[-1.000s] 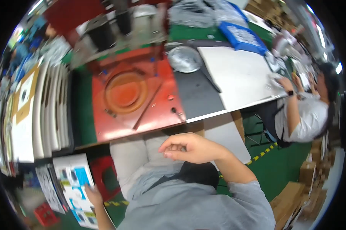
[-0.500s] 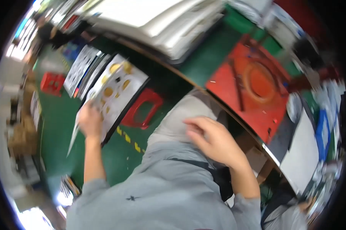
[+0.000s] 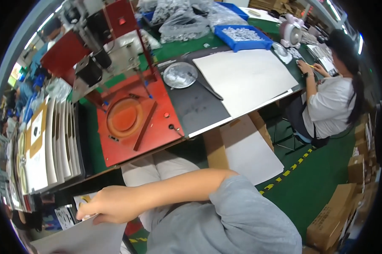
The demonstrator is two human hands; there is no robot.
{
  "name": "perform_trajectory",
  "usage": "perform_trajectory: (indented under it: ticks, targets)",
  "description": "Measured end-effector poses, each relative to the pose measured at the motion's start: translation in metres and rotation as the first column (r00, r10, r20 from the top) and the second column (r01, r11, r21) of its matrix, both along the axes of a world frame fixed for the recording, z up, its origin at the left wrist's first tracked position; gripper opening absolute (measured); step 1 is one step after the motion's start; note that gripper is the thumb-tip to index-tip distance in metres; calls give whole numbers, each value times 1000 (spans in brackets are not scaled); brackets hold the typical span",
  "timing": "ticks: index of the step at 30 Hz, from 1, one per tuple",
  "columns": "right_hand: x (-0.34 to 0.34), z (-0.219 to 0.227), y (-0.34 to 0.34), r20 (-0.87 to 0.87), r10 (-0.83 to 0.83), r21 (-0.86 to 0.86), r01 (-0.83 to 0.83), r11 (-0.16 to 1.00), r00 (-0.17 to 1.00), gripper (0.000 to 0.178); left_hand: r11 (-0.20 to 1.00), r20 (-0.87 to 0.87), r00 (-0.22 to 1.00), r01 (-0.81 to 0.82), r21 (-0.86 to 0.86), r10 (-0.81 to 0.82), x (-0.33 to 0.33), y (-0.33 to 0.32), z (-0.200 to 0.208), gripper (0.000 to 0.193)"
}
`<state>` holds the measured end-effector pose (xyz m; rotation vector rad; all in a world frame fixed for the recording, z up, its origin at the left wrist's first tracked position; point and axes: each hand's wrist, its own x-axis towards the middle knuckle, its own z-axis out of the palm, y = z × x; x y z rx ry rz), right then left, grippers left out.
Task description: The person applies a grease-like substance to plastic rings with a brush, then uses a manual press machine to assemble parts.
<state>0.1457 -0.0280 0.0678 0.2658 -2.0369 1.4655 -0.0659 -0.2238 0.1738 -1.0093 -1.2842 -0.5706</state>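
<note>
Red jig plate (image 3: 131,122), round metal dish (image 3: 179,75); blue tray (image 3: 243,37), seated co-worker (image 3: 330,108)

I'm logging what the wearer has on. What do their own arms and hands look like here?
One bare hand shows, with no glove, ring or watch visible. Its forearm is uncovered up to a loose grey short sleeve. Which hand it is cannot be told; the other is out of view.

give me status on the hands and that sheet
Right hand reaching across, gripping grey sheet at lower left. Left hand out of view. Printed cards lie under the hand; nothing blocks it.
</note>
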Motion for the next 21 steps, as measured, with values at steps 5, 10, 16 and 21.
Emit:
perform_trajectory:
  ticks: [5, 10, 16, 21]
  targets:
    - [125, 16, 48, -72, -305, -67, 301, 951, 950, 37, 756, 421, 768, 608, -243, -483, -51, 25, -33, 40]
    - [317, -12, 56, 387, -628, -397, 737, 547, 675, 36, 803, 190, 937, 349, -484, -293, 29, 77, -1, 54]
    - [553, -203, -89, 405, -855, -734, 672, -94, 323, 65, 373, 691, 447, 888, -268, -568, 103, 146, -86, 63]
    - [573, -324, -312, 684, -670, -730, 266, -630, 288, 41, -265, 996, 90, 960, -91, -17, 181, 148, -157, 28]
